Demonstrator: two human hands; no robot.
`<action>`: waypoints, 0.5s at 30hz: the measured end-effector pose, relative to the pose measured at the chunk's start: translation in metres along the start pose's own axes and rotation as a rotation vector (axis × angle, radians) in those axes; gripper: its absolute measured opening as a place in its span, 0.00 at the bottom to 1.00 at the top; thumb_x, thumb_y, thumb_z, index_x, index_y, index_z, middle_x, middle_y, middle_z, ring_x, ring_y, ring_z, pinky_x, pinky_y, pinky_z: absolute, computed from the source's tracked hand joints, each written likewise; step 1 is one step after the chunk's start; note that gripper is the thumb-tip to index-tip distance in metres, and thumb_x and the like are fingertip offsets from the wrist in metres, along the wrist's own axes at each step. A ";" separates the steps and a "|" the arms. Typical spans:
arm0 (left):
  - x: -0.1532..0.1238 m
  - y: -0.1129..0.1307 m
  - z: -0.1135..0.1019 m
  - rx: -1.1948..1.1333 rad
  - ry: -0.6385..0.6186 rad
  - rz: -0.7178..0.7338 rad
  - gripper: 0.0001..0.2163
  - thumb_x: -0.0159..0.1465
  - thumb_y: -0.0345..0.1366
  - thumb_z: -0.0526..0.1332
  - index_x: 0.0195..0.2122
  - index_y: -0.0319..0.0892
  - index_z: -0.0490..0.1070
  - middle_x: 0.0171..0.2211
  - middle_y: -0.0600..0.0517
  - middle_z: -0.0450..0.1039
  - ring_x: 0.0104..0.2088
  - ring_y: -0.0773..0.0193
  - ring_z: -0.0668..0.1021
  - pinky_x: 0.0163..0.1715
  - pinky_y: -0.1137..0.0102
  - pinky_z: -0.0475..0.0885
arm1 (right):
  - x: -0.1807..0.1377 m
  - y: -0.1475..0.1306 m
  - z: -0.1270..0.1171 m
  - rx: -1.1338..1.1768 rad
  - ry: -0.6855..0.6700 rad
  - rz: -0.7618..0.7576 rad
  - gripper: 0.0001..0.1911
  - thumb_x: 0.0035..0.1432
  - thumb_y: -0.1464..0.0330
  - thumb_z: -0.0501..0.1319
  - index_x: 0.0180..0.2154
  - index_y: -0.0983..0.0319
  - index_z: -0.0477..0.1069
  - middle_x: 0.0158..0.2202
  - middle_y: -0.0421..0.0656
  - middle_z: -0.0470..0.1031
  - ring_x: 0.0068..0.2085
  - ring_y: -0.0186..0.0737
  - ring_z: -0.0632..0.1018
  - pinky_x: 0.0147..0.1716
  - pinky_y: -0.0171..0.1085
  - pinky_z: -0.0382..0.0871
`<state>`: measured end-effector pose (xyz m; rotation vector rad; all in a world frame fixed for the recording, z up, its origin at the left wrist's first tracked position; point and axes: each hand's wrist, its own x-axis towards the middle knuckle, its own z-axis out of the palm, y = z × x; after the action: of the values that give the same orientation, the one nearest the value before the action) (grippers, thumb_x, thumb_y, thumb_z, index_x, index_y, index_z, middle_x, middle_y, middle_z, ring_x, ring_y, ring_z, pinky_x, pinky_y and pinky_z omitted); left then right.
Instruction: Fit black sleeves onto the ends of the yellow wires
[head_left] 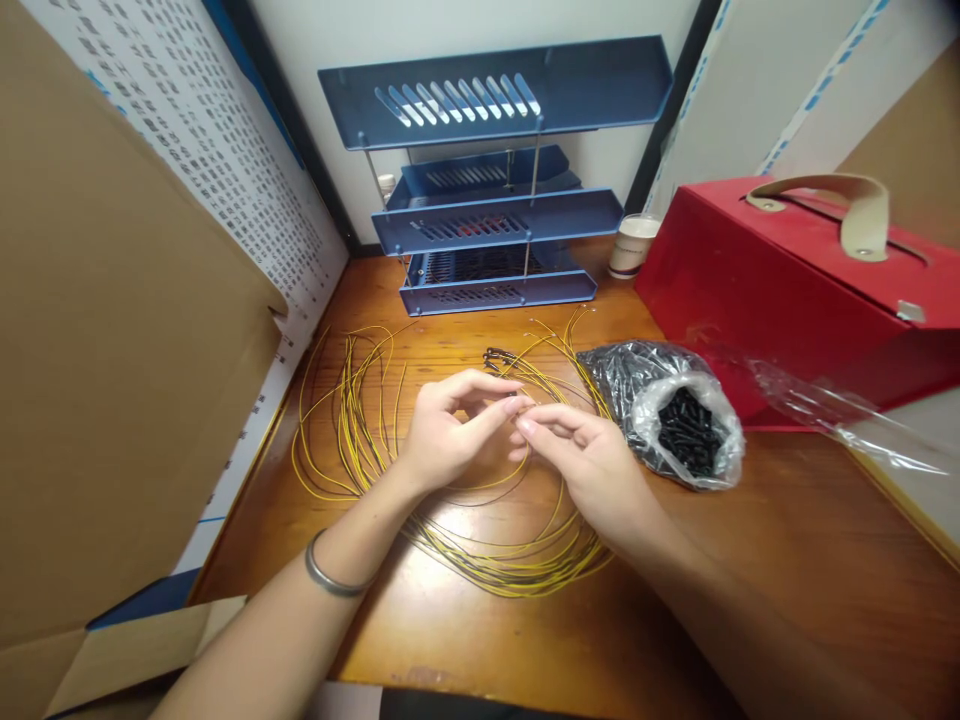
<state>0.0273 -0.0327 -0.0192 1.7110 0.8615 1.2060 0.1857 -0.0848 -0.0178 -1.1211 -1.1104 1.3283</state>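
Observation:
My left hand (450, 425) is closed in a pinch, with a tiny dark piece just showing at its fingertips. Fingertip to fingertip with it, my right hand (589, 455) pinches what looks like the end of a thin wire. The fingers hide most of both pieces. Beneath both hands, a loose coil of yellow and black wires (517, 582) spreads over the wooden table. Several small black pieces (501, 357) lie among the wires just beyond my fingers. Right of my right hand, an opened plastic bag (645, 405) holds many small black parts (688, 432).
A blue tiered tray rack (495, 225) stands at the back, with a paper cup (634, 245) beside it. The red box (787, 290) with a beige handle occupies the right side. Cardboard (127, 330) walls off the left. Clear plastic film (840, 410) hangs near the red box.

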 end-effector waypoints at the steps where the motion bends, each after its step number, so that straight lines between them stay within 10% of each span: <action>1: 0.000 0.000 0.000 0.012 0.003 0.006 0.10 0.60 0.38 0.70 0.38 0.38 0.80 0.33 0.45 0.84 0.30 0.63 0.84 0.26 0.75 0.77 | 0.000 0.000 0.000 0.009 -0.004 0.006 0.14 0.53 0.58 0.69 0.34 0.63 0.78 0.29 0.44 0.80 0.33 0.40 0.81 0.39 0.40 0.77; 15: 0.001 -0.003 -0.004 0.137 0.030 0.186 0.05 0.61 0.34 0.69 0.37 0.40 0.81 0.48 0.41 0.80 0.43 0.56 0.84 0.28 0.73 0.76 | 0.000 0.002 0.002 0.024 -0.016 0.035 0.13 0.52 0.59 0.69 0.32 0.63 0.77 0.28 0.43 0.79 0.32 0.39 0.80 0.37 0.40 0.76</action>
<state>0.0233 -0.0299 -0.0208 1.9222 0.8335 1.3242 0.1840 -0.0849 -0.0191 -1.1189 -1.0880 1.3768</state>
